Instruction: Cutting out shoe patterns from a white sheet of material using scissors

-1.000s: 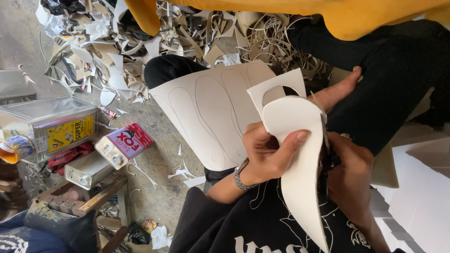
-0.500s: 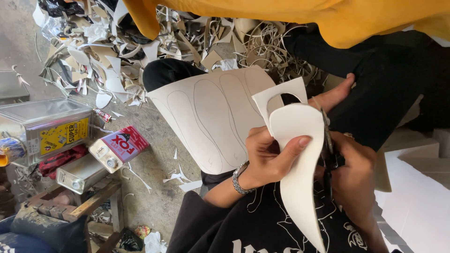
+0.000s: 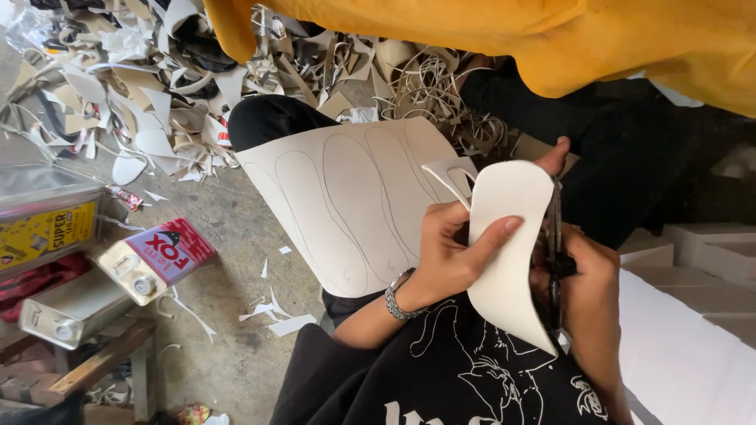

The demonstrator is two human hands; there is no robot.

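My left hand (image 3: 455, 253) grips a curved, sole-shaped piece of cream board (image 3: 508, 252) that bends toward me. It is still joined to a large cream sheet (image 3: 346, 205) marked with pencilled sole outlines, which rests over my knee. My right hand (image 3: 587, 283) is closed around dark scissors (image 3: 554, 244) whose blades run along the right edge of the sole piece. A beaded bracelet sits on my left wrist (image 3: 398, 293).
A heap of board offcuts (image 3: 157, 86) covers the concrete floor ahead. Metal glue tins (image 3: 153, 260) lie at the left beside a wooden stool (image 3: 102, 362). A person in a yellow garment (image 3: 504, 39) and dark trousers sits opposite. White sheets (image 3: 685, 346) lie at the right.
The view has drifted slightly. My left hand has turned the sole piece a little while the scissors stay along its right edge.
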